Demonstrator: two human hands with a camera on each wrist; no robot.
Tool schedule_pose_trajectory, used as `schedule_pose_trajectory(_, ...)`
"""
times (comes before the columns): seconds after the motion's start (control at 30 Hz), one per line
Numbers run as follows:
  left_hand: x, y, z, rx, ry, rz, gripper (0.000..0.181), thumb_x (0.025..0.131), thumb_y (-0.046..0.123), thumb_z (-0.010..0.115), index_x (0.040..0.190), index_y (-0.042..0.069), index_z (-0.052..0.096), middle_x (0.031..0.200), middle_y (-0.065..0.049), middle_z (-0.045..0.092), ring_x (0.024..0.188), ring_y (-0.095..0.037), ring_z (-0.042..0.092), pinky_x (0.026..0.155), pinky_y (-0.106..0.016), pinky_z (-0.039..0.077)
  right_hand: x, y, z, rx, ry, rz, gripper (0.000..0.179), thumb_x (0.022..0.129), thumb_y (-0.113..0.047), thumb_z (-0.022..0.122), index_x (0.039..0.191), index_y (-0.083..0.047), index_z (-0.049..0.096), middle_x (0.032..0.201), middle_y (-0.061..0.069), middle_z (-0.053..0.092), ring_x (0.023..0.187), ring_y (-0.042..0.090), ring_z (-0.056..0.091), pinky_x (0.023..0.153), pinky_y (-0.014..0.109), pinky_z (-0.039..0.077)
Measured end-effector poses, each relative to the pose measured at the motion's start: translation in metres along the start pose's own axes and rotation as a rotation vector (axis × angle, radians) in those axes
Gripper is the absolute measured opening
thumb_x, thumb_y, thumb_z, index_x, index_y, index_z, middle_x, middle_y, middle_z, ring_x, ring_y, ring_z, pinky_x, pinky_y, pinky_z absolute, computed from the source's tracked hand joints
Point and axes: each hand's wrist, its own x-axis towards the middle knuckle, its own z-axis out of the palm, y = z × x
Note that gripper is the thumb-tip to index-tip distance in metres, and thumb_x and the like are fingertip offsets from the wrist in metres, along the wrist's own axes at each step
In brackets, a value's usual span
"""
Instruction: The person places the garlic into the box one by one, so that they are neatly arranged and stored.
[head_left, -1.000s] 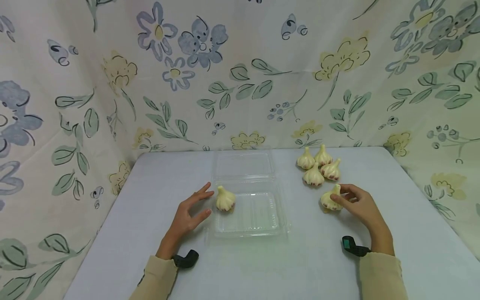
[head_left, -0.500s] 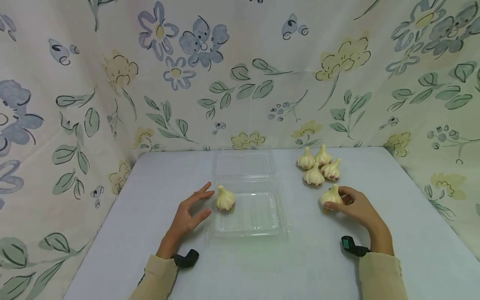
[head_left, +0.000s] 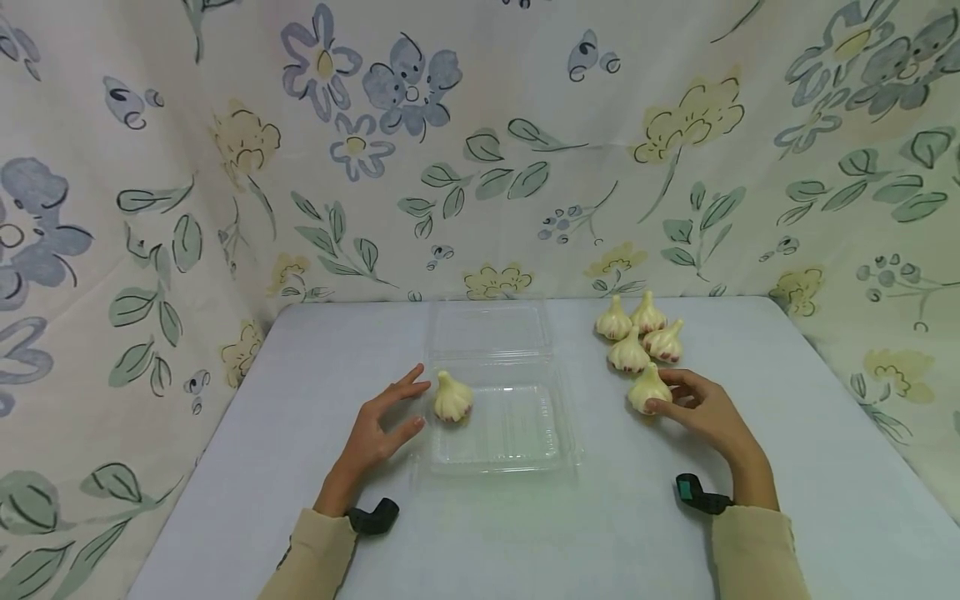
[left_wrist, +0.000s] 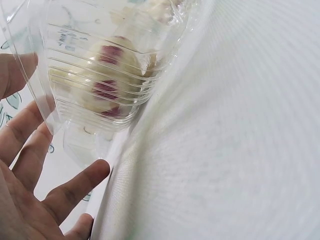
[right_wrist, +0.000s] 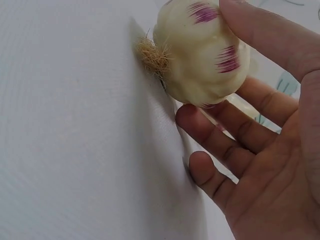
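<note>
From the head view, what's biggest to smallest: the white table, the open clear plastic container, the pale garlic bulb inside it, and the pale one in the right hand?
1. White table
2. Clear container
3. Bulb inside and held bulb: too alike to rank

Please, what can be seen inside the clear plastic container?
Inside the clear plastic container, one garlic bulb sits at the left side, near the left hand. In the head view, the spot beneath it is covered and cannot be seen.
</note>
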Motion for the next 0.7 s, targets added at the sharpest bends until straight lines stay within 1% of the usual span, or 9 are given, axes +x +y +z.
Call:
schedule_pose_trajectory(0.07, -0.0001, -0.0002, 0.0, 0.004, 0.0, -0.002, 0.05, 0.088, 0.0, 0.073, 0.137, 0.007, 0.063, 0.157, -0.017, 0.047, 0.148, -0.019, 0.045, 0.119, -0.018, 0.027, -0.0009, -0.0003, -0.0006, 0.006, -0.003, 0.002, 0.068, 0.092, -0.045, 0.075, 0.146, -0.009, 0.053, 0.133, 0.019, 0.061, 0.111, 0.027, 0.058, 0.083, 0.035, 0.049)
schedule_pose_trajectory(0.13, -0.0003, -0.0003, 0.0, 0.011, -0.001, -0.009, 0.05, 0.088, 0.0, 0.073, 0.137, 0.008, 0.063, 0.158, -0.017, 0.047, 0.148, -0.02, 0.045, 0.12, -0.021, 0.026, -0.0017, -0.0009, -0.0012, 0.007, -0.008, 0.002, 0.069, 0.092, -0.046, 0.074, 0.147, -0.01, 0.052, 0.134, 0.019, 0.061, 0.112, 0.028, 0.058, 0.083, 0.035, 0.049)
schedule_pose_trajectory(0.27, -0.0008, -0.0005, 0.0, 0.023, -0.005, -0.031, 0.05, 0.089, 0.002, 0.073, 0.137, 0.01, 0.063, 0.158, -0.014, 0.046, 0.148, -0.02, 0.044, 0.122, -0.026, 0.023, -0.0029, -0.0007, -0.0023, -0.008, -0.016, 0.011, 0.07, 0.09, -0.048, 0.076, 0.147, -0.013, 0.053, 0.132, 0.013, 0.062, 0.108, 0.019, 0.058, 0.083, 0.034, 0.046)
schedule_pose_trajectory(0.33, -0.0011, -0.0007, 0.0001, 0.025, -0.006, -0.039, 0.05, 0.089, 0.003, 0.073, 0.137, 0.01, 0.063, 0.159, -0.013, 0.046, 0.149, -0.019, 0.043, 0.123, -0.027, 0.022, -0.0033, -0.0003, -0.0027, -0.018, -0.022, 0.012, 0.07, 0.089, -0.048, 0.077, 0.146, -0.014, 0.054, 0.129, 0.012, 0.064, 0.104, 0.014, 0.058, 0.083, 0.034, 0.045)
schedule_pose_trajectory(0.4, -0.0015, -0.0013, 0.0001, 0.026, -0.007, -0.043, 0.049, 0.089, 0.003, 0.072, 0.138, 0.01, 0.063, 0.159, -0.012, 0.046, 0.149, -0.018, 0.043, 0.124, -0.031, 0.023, -0.0033, 0.0003, -0.0028, -0.023, -0.026, 0.008, 0.069, 0.088, -0.047, 0.078, 0.144, -0.013, 0.055, 0.125, 0.012, 0.065, 0.101, 0.011, 0.057, 0.082, 0.033, 0.044)
schedule_pose_trajectory(0.5, -0.002, -0.0021, 0.0001, 0.027, -0.007, -0.039, 0.049, 0.089, 0.003, 0.072, 0.137, 0.009, 0.063, 0.159, -0.014, 0.046, 0.149, -0.017, 0.043, 0.124, -0.05, 0.025, -0.0032, 0.0002, -0.0025, -0.021, -0.029, -0.002, 0.068, 0.088, -0.045, 0.079, 0.144, -0.013, 0.056, 0.124, 0.012, 0.066, 0.1, 0.009, 0.056, 0.082, 0.032, 0.045)
schedule_pose_trajectory(0.6, -0.0017, -0.0018, 0.0001, 0.02, -0.008, -0.036, 0.049, 0.089, 0.003, 0.072, 0.137, 0.009, 0.063, 0.159, -0.014, 0.046, 0.149, -0.014, 0.042, 0.118, -0.069, 0.023, -0.0031, -0.0004, -0.0023, -0.018, -0.027, -0.01, 0.068, 0.088, -0.045, 0.079, 0.144, -0.014, 0.057, 0.124, 0.011, 0.066, 0.099, 0.009, 0.056, 0.081, 0.031, 0.045)
schedule_pose_trajectory(0.63, -0.0016, -0.002, 0.0, 0.016, -0.008, -0.035, 0.049, 0.089, 0.002, 0.072, 0.137, 0.009, 0.063, 0.159, -0.015, 0.046, 0.149, -0.014, 0.042, 0.116, -0.072, 0.022, -0.0031, -0.0007, -0.0023, -0.019, -0.028, -0.011, 0.068, 0.088, -0.045, 0.079, 0.145, -0.015, 0.057, 0.124, 0.011, 0.066, 0.099, 0.009, 0.057, 0.081, 0.031, 0.045)
schedule_pose_trajectory(0.7, -0.0011, -0.0021, 0.0, 0.009, -0.009, -0.038, 0.05, 0.089, 0.002, 0.072, 0.138, 0.01, 0.063, 0.159, -0.014, 0.045, 0.149, -0.014, 0.042, 0.116, -0.074, 0.021, -0.0029, -0.001, -0.0026, -0.016, -0.028, -0.02, 0.068, 0.088, -0.045, 0.079, 0.146, -0.015, 0.056, 0.123, 0.011, 0.066, 0.098, 0.01, 0.057, 0.079, 0.03, 0.045)
